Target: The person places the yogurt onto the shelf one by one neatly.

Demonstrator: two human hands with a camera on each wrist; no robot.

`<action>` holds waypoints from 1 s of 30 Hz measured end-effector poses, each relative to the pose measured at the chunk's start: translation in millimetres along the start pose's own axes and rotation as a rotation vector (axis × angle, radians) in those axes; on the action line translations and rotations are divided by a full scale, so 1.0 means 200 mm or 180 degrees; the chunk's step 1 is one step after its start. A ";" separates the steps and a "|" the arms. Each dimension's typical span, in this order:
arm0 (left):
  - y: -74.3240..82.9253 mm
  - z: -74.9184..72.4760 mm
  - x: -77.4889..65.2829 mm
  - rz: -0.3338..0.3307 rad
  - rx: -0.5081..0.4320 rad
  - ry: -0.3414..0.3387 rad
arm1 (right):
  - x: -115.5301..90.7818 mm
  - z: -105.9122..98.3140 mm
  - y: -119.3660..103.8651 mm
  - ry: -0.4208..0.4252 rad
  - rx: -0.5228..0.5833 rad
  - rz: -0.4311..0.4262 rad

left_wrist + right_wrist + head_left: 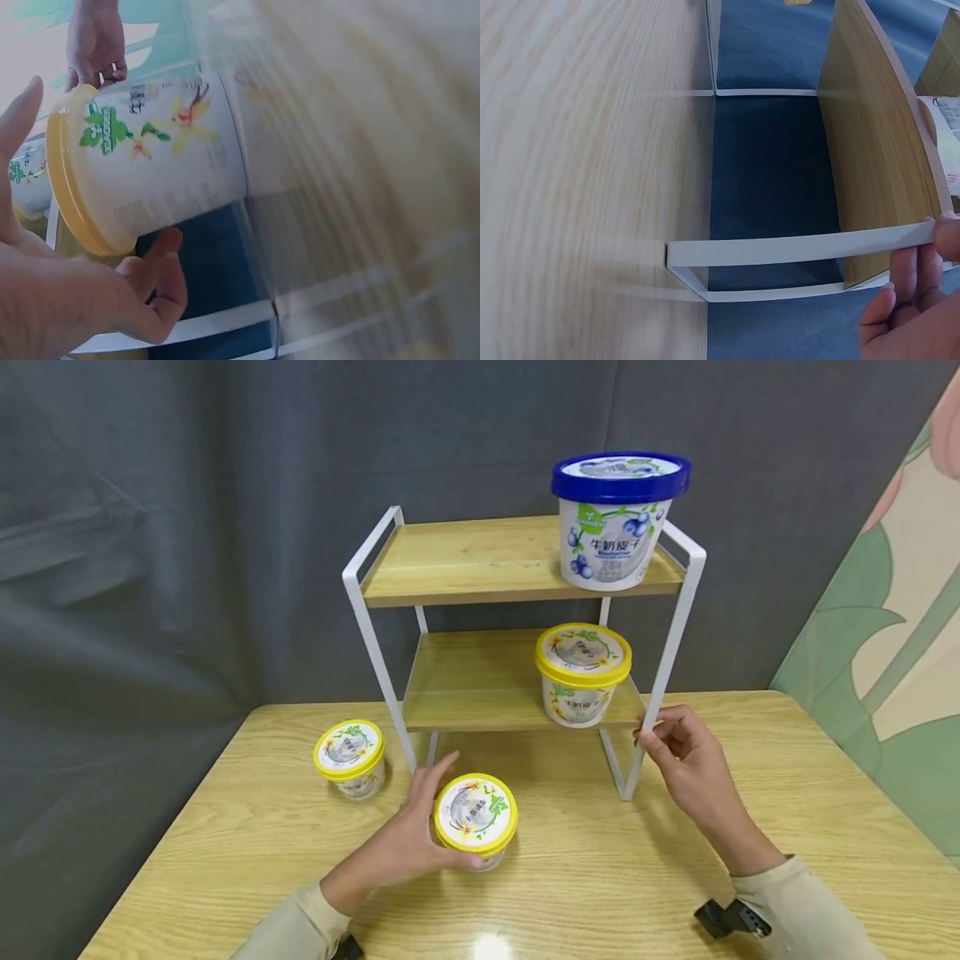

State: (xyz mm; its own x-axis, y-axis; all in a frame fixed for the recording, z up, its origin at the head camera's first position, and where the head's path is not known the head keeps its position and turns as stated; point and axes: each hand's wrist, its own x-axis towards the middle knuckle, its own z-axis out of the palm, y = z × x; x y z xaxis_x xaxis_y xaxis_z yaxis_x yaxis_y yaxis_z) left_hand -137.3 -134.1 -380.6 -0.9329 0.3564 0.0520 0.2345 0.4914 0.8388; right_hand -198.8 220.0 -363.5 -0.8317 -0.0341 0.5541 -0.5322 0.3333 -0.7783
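Saw the near yellow-lidded tub (476,818) upright on the wooden table (585,902), just in front of the two-tier rack (465,552) and closer to its left end. Found the left hand (411,839) spread about this tub, with thumb along the near side and fingers reaching past the far side. Could not be sure, from the hazy left wrist view, of firm contact between fingertips and tub. Saw the right hand (690,760) pinching the white front leg (671,647) on the rack's right, thumb against fingers, about level with the lower shelf (472,681). Spotted a second yellow-lidded tub (348,760) on the table, left of the rack. Found a third yellow-lidded tub (583,675) toward the right of the lower shelf, and above it a larger blue-lidded tub (621,522) with printed blueberries, at the right end of the upper tier. Noted pale sleeves (806,914) at both wrists, dark cloth (480,435) behind the rack, and a floral panel (885,635) on the right.
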 end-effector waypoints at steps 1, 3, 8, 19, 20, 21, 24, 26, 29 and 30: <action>0.00 0.00 0.00 -0.0064 -0.0087 -0.0029 | 0.00 0.00 0.00 -0.0002 0.0009 -0.0003; -0.02 0.00 -0.01 -0.0183 -0.0258 -0.0127 | 0.00 0.00 0.00 -0.0003 0.0004 -0.0012; -0.06 -0.02 0.00 -0.0341 -0.0620 -0.0339 | 0.00 0.00 0.00 0.0009 -0.0045 -0.0021; -0.08 -0.03 0.01 -0.0243 -0.0794 -0.0435 | 0.00 0.00 0.00 -0.0023 -0.0018 -0.0022; -0.08 -0.03 0.01 -0.0238 -0.0792 -0.0423 | 0.00 0.00 0.00 -0.0024 -0.0014 -0.0021; -0.08 -0.03 0.01 -0.0237 -0.0791 -0.0410 | 0.00 0.00 0.00 -0.0024 -0.0012 -0.0025; -0.08 -0.02 0.02 -0.0244 -0.0813 -0.0360 | 0.00 0.00 0.00 -0.0018 -0.0008 -0.0025; -0.08 -0.02 0.02 -0.0268 -0.0854 -0.0340 | 0.00 0.00 0.00 -0.0019 -0.0018 -0.0027; -0.07 -0.03 0.02 -0.0268 -0.0889 -0.0335 | 0.00 0.00 0.00 -0.0016 -0.0027 -0.0025; -0.06 -0.03 0.02 -0.0253 -0.0885 -0.0331 | 0.00 0.00 0.00 -0.0016 -0.0032 -0.0030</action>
State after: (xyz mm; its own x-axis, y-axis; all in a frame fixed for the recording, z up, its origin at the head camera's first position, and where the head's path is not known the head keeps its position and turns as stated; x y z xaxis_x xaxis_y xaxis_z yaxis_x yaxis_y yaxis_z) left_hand -145.8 -144.1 -387.4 -0.9089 0.4121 -0.0634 0.0648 0.2898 0.9549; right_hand -198.8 220.6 -363.3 -0.8275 -0.0421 0.5599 -0.5384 0.3424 -0.7700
